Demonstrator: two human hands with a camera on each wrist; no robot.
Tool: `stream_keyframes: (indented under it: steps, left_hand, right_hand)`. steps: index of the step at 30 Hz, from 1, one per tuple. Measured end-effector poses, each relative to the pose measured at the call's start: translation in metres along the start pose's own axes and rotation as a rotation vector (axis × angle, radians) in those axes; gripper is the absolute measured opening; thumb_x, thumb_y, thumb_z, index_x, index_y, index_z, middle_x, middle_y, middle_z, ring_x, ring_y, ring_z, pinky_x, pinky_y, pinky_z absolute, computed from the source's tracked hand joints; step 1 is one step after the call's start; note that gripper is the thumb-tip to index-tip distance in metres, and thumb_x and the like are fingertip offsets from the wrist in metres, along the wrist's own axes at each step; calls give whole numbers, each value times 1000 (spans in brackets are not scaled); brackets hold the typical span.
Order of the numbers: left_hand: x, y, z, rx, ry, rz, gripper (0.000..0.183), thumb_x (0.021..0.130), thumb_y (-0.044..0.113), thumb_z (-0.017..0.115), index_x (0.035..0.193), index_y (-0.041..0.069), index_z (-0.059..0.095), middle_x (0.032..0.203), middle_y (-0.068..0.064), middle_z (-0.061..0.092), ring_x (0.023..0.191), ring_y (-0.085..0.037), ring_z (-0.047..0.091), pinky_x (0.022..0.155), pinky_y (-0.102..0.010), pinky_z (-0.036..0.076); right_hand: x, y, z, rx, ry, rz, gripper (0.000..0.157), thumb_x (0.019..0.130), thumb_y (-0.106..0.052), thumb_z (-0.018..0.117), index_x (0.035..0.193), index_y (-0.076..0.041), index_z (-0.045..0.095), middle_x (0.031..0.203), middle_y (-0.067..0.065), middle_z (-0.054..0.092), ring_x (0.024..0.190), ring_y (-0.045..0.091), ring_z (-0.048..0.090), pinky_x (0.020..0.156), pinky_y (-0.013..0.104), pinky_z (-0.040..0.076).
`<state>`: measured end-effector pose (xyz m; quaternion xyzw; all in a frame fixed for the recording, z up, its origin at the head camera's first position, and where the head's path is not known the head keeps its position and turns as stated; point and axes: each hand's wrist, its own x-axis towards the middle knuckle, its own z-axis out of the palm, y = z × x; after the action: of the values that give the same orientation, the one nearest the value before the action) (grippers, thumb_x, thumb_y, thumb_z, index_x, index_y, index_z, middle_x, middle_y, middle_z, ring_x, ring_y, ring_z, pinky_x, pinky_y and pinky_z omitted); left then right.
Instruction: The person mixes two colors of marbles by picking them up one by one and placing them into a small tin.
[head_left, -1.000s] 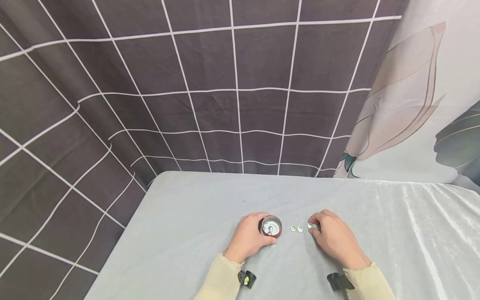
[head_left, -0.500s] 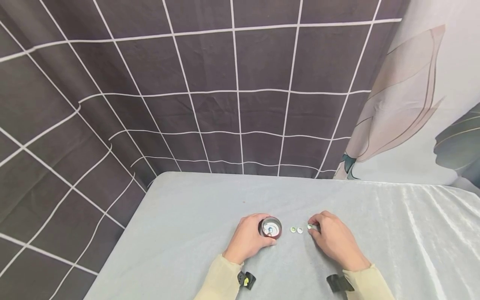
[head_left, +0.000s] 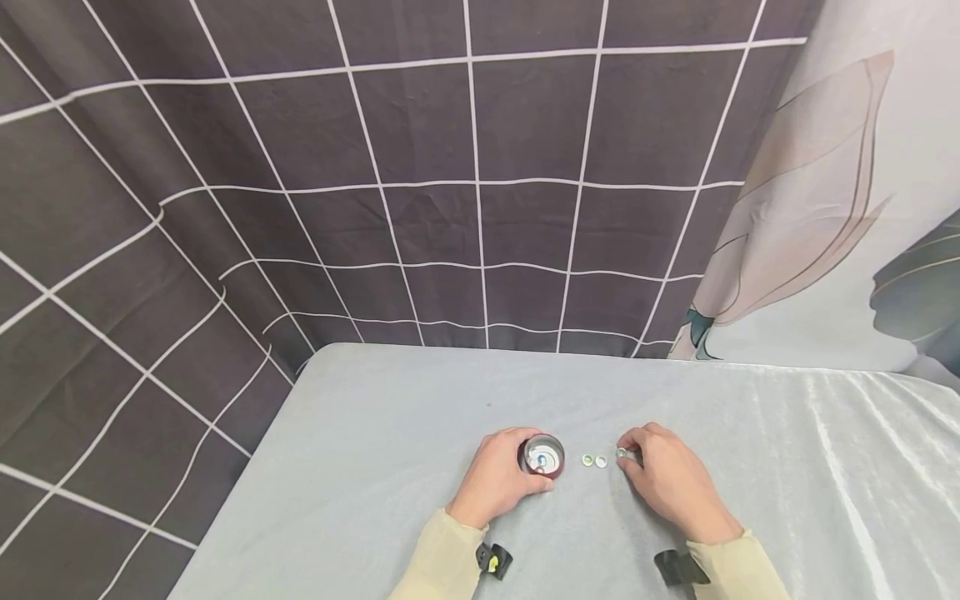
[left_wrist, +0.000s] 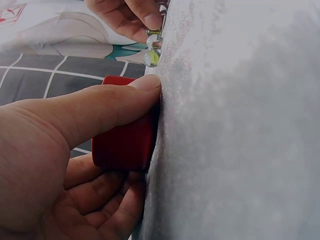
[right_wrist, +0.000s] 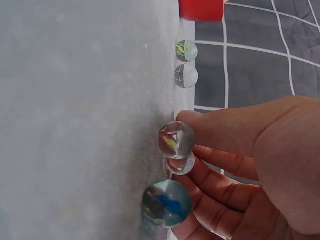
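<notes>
A round red container point(head_left: 552, 472) stands on the table with its mouth up, and my left hand point(head_left: 491, 479) grips its side between thumb and fingers. Its inside is silvery, with something small and blue at the bottom. To its right, a yellow-green marble point(right_wrist: 186, 51) and a clear marble point(right_wrist: 186, 75) sit side by side. My right hand point(head_left: 671, 479) has its thumb and fingers curled about a marble with a yellow swirl point(right_wrist: 176, 140). Close by it in the right wrist view are another clear marble point(right_wrist: 181, 165) and a blue-swirled marble point(right_wrist: 167, 203), both mostly hidden in the head view.
A pale, slightly wrinkled cloth covers the table point(head_left: 360, 433). Behind it and on the left hangs a dark curtain point(head_left: 420, 225) with white grid lines. A light curtain with leaf shapes point(head_left: 817, 208) hangs at the right.
Both hands and the red container stay almost in place. At the right fingertips, less of the marbles shows in the head view than one second ago.
</notes>
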<state>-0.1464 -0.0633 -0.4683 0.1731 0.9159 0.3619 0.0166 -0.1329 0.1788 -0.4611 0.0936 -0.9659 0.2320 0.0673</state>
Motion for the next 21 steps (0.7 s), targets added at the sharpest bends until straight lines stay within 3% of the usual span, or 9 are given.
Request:
stream_keyframes:
  steps: [21]
  left_hand:
    - [0,2,-1,4,-4,-15,55,66,19,93,117,13,72,110,3,72,108,-18,64,99,-35,49]
  right_hand:
    - [-1,-5,-5,6,39,-5,14,80,-8,79,91,-6,72,85,2,65,78,21,62,72,47,54]
